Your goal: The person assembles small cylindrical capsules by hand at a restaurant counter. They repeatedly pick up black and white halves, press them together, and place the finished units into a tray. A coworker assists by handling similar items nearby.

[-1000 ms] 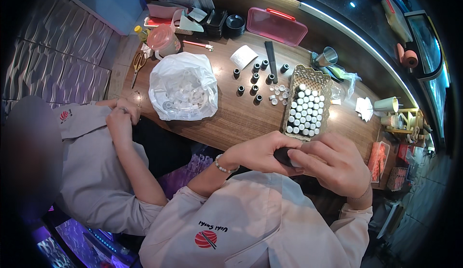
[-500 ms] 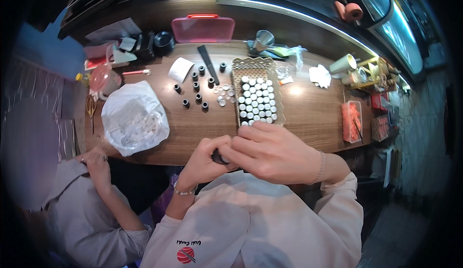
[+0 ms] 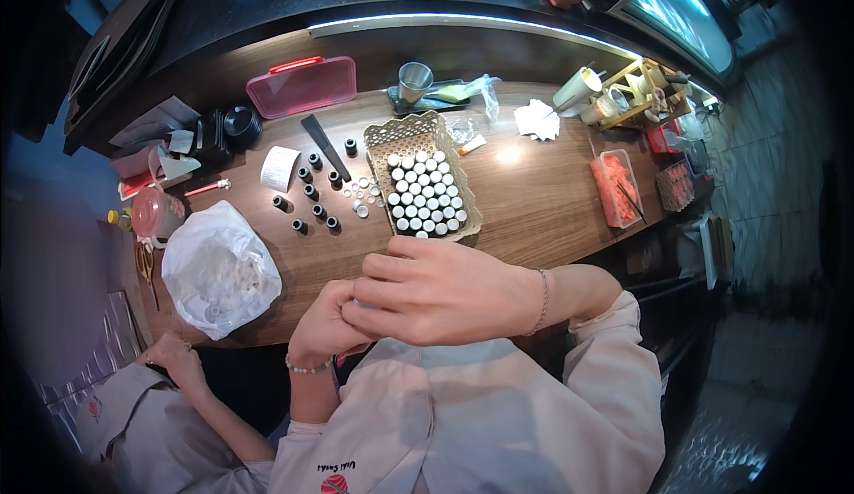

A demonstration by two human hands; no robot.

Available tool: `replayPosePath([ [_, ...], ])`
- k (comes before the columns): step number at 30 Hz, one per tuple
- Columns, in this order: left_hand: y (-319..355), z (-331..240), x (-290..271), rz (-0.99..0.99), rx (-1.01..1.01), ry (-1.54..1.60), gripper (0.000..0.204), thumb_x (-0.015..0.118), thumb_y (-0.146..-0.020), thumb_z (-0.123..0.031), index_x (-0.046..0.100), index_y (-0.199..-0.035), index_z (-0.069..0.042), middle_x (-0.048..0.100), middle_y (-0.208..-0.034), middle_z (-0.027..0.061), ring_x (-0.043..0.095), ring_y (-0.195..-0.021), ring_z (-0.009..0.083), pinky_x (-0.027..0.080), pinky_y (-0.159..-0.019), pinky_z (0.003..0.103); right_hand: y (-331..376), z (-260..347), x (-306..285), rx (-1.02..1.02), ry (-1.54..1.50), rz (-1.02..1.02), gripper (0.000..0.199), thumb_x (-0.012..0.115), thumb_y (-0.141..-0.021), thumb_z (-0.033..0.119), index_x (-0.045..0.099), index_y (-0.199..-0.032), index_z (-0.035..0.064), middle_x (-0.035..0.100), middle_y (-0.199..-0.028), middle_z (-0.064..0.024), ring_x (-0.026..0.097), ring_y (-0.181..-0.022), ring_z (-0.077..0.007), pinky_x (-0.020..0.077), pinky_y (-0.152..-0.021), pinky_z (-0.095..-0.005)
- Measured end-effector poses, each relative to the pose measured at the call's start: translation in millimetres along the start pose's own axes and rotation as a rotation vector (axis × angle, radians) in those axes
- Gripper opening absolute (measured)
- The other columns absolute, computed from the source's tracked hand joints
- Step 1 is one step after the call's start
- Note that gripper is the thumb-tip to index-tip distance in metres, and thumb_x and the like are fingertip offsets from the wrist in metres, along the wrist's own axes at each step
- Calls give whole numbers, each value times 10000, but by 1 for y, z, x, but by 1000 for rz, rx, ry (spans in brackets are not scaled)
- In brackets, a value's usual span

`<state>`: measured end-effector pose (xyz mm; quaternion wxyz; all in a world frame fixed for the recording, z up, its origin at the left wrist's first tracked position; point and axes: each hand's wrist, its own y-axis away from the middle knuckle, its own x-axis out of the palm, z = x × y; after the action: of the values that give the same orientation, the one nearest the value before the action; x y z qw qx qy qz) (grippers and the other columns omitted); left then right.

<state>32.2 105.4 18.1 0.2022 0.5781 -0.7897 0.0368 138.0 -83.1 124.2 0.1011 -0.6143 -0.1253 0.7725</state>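
Note:
My left hand [image 3: 322, 323] is closed in front of my chest, at the table's near edge. Over it lies my right hand [image 3: 436, 288], its fingers curled and pressed against the left. What they grip is covered now; half a second ago the dark round end of a small bottle showed in the left hand. Just beyond, a woven basket [image 3: 472, 218] holds rows of small dark bottles with white caps [image 3: 427, 190]. Left of it, several small dark bottles [image 3: 310, 192] stand uncapped on the wood, beside loose clear-white caps or discs [image 3: 360, 199].
A white plastic bag [image 3: 191, 258] lies open at the left, near scissors [image 3: 145, 267]. Behind are a pink lid [image 3: 307, 92], a black strip [image 3: 326, 149] and a metal cup [image 3: 414, 82]. An orange-filled tub [image 3: 614, 190] stands right. A co-worker's hand [image 3: 175, 357] rests at the left edge.
The view has turned, so the table's things sit farther left and tilted. My hands remain together; the dark bottle end that showed in the left hand is now hidden.

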Motion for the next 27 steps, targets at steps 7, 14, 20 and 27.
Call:
replayPosePath([
  [7,-5,0,7,-191,141,-173,169,792,-791,-27,627,-828,-16,621,-678,22,526,-501,77,401,-485,251,3,3,7,171,76,26,194,673,-865,207,594,-878,30,553,-842,-45,563,-816,-192,447,-718,-323],
  [14,-13,27,17,-457,469,-521,209,775,-820,-81,602,-894,8,648,-764,76,617,-659,188,450,-595,317,-8,4,31,330,233,-102,401,651,-952,358,590,-688,62,555,-648,-51,578,-662,-219,462,-616,-351],
  [20,-21,31,31,-640,497,-660,258,743,-863,-169,582,-978,-3,636,-872,93,609,-761,238,446,-689,361,-11,4,40,503,130,-76,439,662,-949,395,576,-644,91,560,-557,-50,586,-544,-211,446,-491,-354],
  [27,-29,42,17,-788,557,-576,286,765,-849,-190,581,-971,-8,587,-840,77,597,-771,218,452,-716,339,-20,13,53,474,112,-358,330,698,-912,354,593,-772,74,540,-698,-23,579,-648,-193,467,-594,-314],
])
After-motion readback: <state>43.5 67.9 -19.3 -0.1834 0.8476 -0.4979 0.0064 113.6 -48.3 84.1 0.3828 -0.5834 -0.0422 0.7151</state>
